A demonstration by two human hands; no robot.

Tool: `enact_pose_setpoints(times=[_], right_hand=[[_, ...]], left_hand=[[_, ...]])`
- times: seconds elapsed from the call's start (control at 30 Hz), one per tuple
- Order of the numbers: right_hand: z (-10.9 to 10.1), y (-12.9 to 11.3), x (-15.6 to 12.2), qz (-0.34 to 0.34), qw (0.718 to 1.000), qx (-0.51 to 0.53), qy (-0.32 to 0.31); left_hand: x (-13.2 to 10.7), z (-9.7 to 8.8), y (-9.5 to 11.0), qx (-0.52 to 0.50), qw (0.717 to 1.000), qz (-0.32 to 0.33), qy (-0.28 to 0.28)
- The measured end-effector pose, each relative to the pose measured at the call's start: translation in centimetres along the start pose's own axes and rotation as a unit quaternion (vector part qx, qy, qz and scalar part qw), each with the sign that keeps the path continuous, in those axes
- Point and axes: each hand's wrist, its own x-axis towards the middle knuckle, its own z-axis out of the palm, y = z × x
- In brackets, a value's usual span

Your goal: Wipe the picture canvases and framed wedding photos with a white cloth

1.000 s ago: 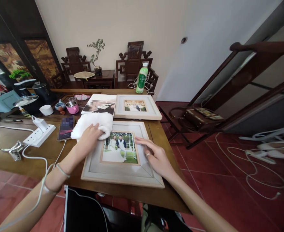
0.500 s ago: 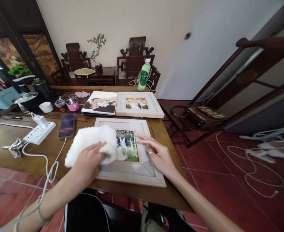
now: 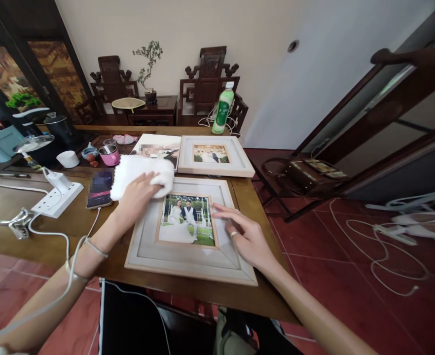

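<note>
A large pale framed photo [image 3: 188, 256] lies flat on the wooden table [image 3: 25, 231] in front of me. My left hand [image 3: 136, 197] presses a fluffy white cloth [image 3: 141, 170] onto the frame's far left corner, fingers curled on the cloth. On the frame's right border rests my right hand [image 3: 245, 236], flat, fingers spread, a ring on one finger.
Behind lie a smaller framed photo [image 3: 214, 155] and an unframed print [image 3: 158, 147]. A phone [image 3: 101, 187], a white power strip [image 3: 56, 197] with cables, a pink cup [image 3: 110, 155], a white bowl [image 3: 67, 158] and a green bottle [image 3: 222, 108] stand around. Carved chairs line the wall; cables lie on the red floor at the right.
My left hand has swept the cloth from the frame's near left side, over the photo, back up to the far left corner. My right hand has stayed on the right border.
</note>
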Motion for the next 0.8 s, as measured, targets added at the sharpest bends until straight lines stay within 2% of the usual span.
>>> enact_pose_setpoints(times=[0.07, 0.17, 0.37, 0.47, 0.57, 0.67, 0.8], right_hand=[[0.0, -0.1, 0.0, 0.007, 1.000, -0.002, 0.005], [0.1, -0.2, 0.0, 0.011, 1.000, -0.004, 0.020], [0.3, -0.3, 0.0, 0.015, 0.999, -0.009, 0.033], [0.3, -0.3, -0.1, 0.018, 0.999, -0.009, 0.030], [0.4, -0.3, -0.1, 0.016, 0.999, -0.010, 0.032], [0.4, -0.1, -0.1, 0.013, 1.000, -0.008, 0.028], [0.3, 0.1, -0.1, 0.012, 1.000, -0.006, 0.021]], left_hand=[[-0.8, 0.5, 0.7, -0.003, 0.999, 0.013, -0.040], [-2.2, 0.5, 2.1, -0.006, 0.998, 0.008, -0.057], [-6.7, -2.8, 5.3, -0.054, 0.989, -0.006, -0.135], [-9.9, -4.4, 7.1, -0.088, 0.985, -0.021, -0.148], [-12.0, -4.9, 8.4, -0.105, 0.981, -0.013, -0.160], [-12.1, -4.3, 9.4, -0.097, 0.983, -0.002, -0.153], [-9.6, -2.7, 11.6, -0.107, 0.987, 0.015, -0.119]])
